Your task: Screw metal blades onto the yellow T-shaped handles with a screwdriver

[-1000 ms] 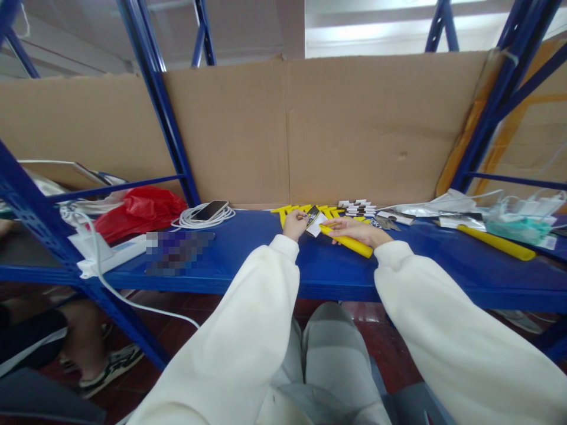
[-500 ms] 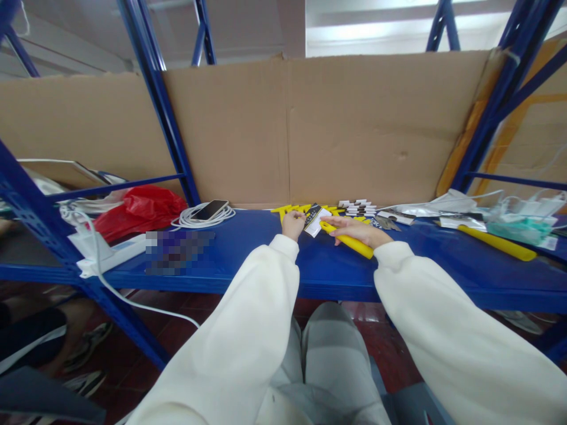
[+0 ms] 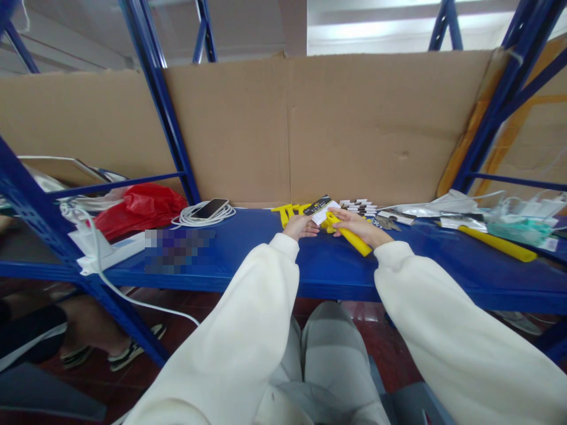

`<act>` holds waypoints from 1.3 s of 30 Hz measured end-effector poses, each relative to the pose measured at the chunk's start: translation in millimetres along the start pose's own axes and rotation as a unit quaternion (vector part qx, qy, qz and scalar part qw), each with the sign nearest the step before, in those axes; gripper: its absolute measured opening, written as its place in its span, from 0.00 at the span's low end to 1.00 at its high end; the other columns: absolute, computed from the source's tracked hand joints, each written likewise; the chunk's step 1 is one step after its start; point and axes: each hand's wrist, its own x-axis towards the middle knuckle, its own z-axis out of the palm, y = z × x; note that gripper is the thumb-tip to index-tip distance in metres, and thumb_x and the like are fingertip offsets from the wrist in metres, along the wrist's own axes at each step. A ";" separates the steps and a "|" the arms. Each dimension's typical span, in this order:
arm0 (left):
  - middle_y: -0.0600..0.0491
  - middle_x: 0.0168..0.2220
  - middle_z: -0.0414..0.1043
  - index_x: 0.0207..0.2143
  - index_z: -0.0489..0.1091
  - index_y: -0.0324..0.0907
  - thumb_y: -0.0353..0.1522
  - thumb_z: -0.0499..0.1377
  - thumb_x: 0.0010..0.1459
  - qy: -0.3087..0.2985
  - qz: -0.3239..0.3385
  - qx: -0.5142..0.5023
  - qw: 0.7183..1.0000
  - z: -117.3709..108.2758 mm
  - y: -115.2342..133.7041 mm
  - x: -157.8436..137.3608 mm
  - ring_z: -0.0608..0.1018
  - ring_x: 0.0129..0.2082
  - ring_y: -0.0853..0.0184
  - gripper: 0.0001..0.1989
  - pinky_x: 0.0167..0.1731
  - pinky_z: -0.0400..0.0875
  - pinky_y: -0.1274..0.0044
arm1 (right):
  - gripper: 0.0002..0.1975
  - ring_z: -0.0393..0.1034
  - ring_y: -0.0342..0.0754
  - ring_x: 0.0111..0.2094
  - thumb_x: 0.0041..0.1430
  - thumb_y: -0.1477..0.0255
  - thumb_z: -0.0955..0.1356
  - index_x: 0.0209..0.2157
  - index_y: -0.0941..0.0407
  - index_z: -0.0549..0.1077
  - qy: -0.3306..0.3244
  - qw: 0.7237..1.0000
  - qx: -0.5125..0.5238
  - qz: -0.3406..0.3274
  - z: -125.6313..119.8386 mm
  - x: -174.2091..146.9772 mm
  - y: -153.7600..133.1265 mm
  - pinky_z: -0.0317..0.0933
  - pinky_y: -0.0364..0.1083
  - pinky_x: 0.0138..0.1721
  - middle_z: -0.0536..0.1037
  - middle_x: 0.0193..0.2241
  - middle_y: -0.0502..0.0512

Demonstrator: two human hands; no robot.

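Carefully now — keep the long yellow plastic handle (image 3: 352,239) gripped firm in the right hand (image 3: 361,227), fingers wrapped round its upper end, lower end slanting down toward the sleeve just above the blue metal shelf (image 3: 248,260). Left hand (image 3: 301,226) curled, fingertips pinching the small black-and-white printed card (image 3: 321,209), which sits tilted at the head of the handle, touching it. Best to steady the handle rather than the card — line the card's edge square with the handle's head, then press evenly; too hard a pinch would likely crease thin card. Worth minding the row of loose yellow plastic pieces (image 3: 287,211) just behind the left hand and the stack of small white blocks (image 3: 358,207) near the right.
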 end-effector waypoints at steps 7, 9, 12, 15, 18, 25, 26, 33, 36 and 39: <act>0.57 0.19 0.72 0.39 0.74 0.38 0.27 0.60 0.62 0.056 0.035 0.042 0.997 2.9 0.8 -3.2 0.73 0.16 0.75 0.03 0.24 0.72 0.83 | 0.33 0.74 0.41 0.25 0.51 0.82 0.71 0.59 0.51 0.71 -0.019 0.999 -0.023 0.024 -2.7 0.6 3.5 0.74 0.42 0.27 0.77 0.54 0.58; 0.57 0.19 0.71 0.38 0.73 0.38 0.27 0.60 0.62 0.060 0.038 0.049 0.996 3.7 0.8 -3.9 0.72 0.15 0.75 0.03 0.21 0.69 0.85 | 0.32 0.74 0.40 0.23 0.51 0.82 0.70 0.58 0.52 0.72 -0.023 0.999 -0.032 0.030 -3.4 0.1 3.9 0.73 0.42 0.27 0.80 0.49 0.58; 0.57 0.19 0.70 0.38 0.74 0.38 0.27 0.59 0.61 0.063 0.036 0.059 0.996 4.1 1.3 -5.0 0.73 0.16 0.75 0.04 0.21 0.69 0.85 | 0.30 0.73 0.41 0.23 0.51 0.81 0.71 0.56 0.51 0.72 -0.035 0.998 -0.047 0.025 -4.3 -1.3 3.8 0.72 0.41 0.26 0.81 0.43 0.55; 0.57 0.18 0.69 0.37 0.74 0.37 0.26 0.56 0.61 0.077 0.039 0.061 0.994 4.5 2.6 -6.8 0.72 0.15 0.75 0.07 0.21 0.70 0.84 | 0.28 0.74 0.42 0.23 0.51 0.80 0.72 0.55 0.51 0.73 -0.051 0.997 -0.062 0.016 -4.6 -4.2 2.0 0.72 0.41 0.28 0.81 0.36 0.51; 0.58 0.18 0.67 0.34 0.74 0.38 0.25 0.54 0.62 0.095 0.048 0.060 0.993 5.3 3.7 -8.7 0.71 0.14 0.76 0.08 0.19 0.68 0.84 | 0.27 0.75 0.42 0.24 0.51 0.80 0.72 0.53 0.51 0.74 -0.062 0.996 -0.067 0.008 -4.2 -7.3 -0.3 0.73 0.42 0.30 0.81 0.35 0.51; 0.57 0.17 0.67 0.29 0.72 0.37 0.23 0.54 0.60 0.121 0.064 0.076 0.988 5.0 4.0 -7.4 0.70 0.14 0.76 0.09 0.19 0.65 0.85 | 0.24 0.73 0.41 0.26 0.49 0.78 0.72 0.50 0.52 0.75 -0.033 0.990 -0.126 -0.048 -2.1 2.6 9.6 0.73 0.44 0.30 0.79 0.48 0.56; 0.58 0.17 0.66 0.28 0.71 0.37 0.23 0.54 0.60 0.120 0.065 0.076 0.988 4.7 4.1 -7.2 0.70 0.14 0.76 0.09 0.18 0.64 0.85 | 0.23 0.73 0.42 0.27 0.48 0.78 0.72 0.49 0.52 0.76 -0.013 0.986 -0.154 -0.067 -1.8 4.9 12.3 0.73 0.44 0.31 0.79 0.49 0.57; 0.58 0.16 0.66 0.27 0.70 0.38 0.23 0.54 0.60 0.119 0.067 0.070 0.988 4.4 4.9 -7.7 0.70 0.14 0.75 0.10 0.20 0.64 0.84 | 0.22 0.71 0.43 0.28 0.53 0.74 0.70 0.51 0.52 0.75 0.000 0.946 -0.271 -0.175 0.4 4.2 17.0 0.72 0.46 0.35 0.78 0.47 0.55; 0.58 0.16 0.67 0.27 0.69 0.39 0.23 0.54 0.61 0.118 0.067 0.062 0.989 4.4 4.6 -7.6 0.69 0.14 0.75 0.10 0.19 0.63 0.83 | 0.17 0.72 0.46 0.33 0.55 0.73 0.70 0.47 0.51 0.77 -0.021 0.942 -0.272 -0.194 1.7 1.6 15.2 0.73 0.48 0.38 0.77 0.47 0.56; 0.58 0.17 0.68 0.28 0.70 0.39 0.24 0.55 0.59 0.119 0.066 0.057 0.989 3.9 4.0 -6.6 0.70 0.14 0.75 0.08 0.19 0.63 0.83 | 0.15 0.71 0.45 0.32 0.56 0.73 0.69 0.46 0.51 0.80 -0.029 0.944 -0.271 -0.186 2.6 2.9 17.0 0.74 0.50 0.39 0.77 0.48 0.57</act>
